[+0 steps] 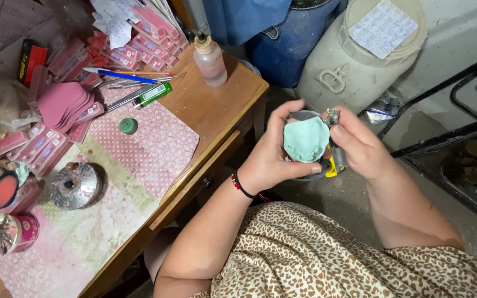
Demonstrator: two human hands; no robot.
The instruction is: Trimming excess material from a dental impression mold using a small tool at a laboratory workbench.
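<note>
**Hands work a green lump beside a cluttered surface**

A wooden surface (216, 110) fills the left, under patterned paper (155, 146). At 9 o'clock sit a red dish (5, 190) and a metal disc (74, 186); pink cases (40, 143) crowd 10 o'clock. A green cap (128, 126) lies mid-paper, pens (122, 75) and a bottle (210, 59) toward 12 o'clock.

Off the surface's edge, just right of centre, the left hand (269, 160) curls around a green lump (306, 139), thumb beneath, fingers over the top. Touching it, the right hand (360, 146) is closed on a yellow-handled tool (335, 157), its metal tip at the lump's upper edge.

At 1 o'clock stand a blue barrel (288, 44) and a white drum (354, 60).
</note>
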